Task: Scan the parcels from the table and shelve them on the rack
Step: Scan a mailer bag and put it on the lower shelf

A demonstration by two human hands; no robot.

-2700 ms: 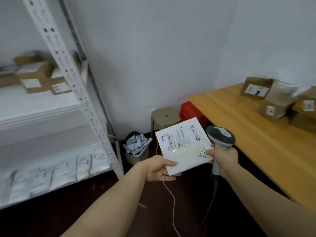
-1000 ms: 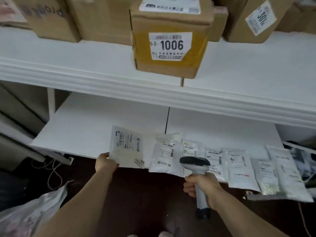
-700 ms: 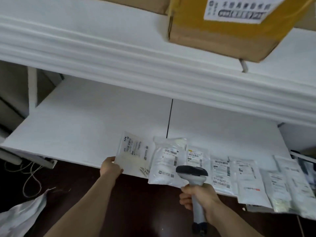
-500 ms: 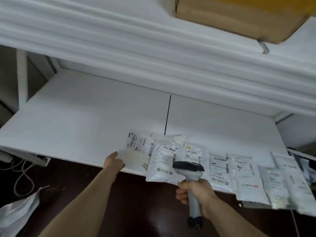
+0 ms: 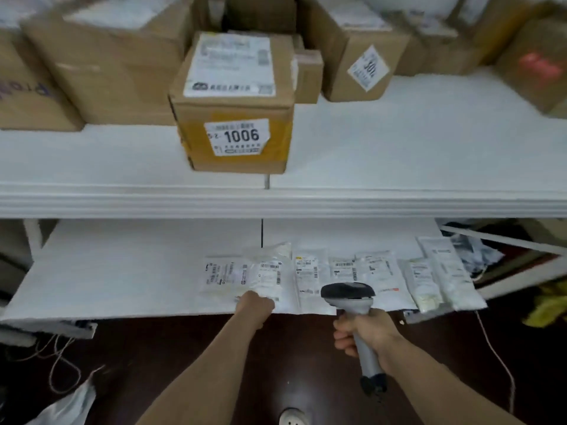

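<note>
The parcel (image 5: 225, 276), flat and white, is lying on the lower shelf (image 5: 122, 271) as the leftmost of seven flat bags (image 5: 380, 271) in one row near the front edge. The left hand (image 5: 256, 305) is reaching forward and touching the parcel's near right corner; I cannot tell if the fingers are pinching it. The right hand (image 5: 366, 334) is gripping the handle of one scanner (image 5: 348, 292), which is standing upright before the row. White shelf surface is showing wide to the left of the parcel. Above, the box marked 1006 (image 5: 236, 118) is standing near the front edge of the upper shelf (image 5: 399, 148).
</note>
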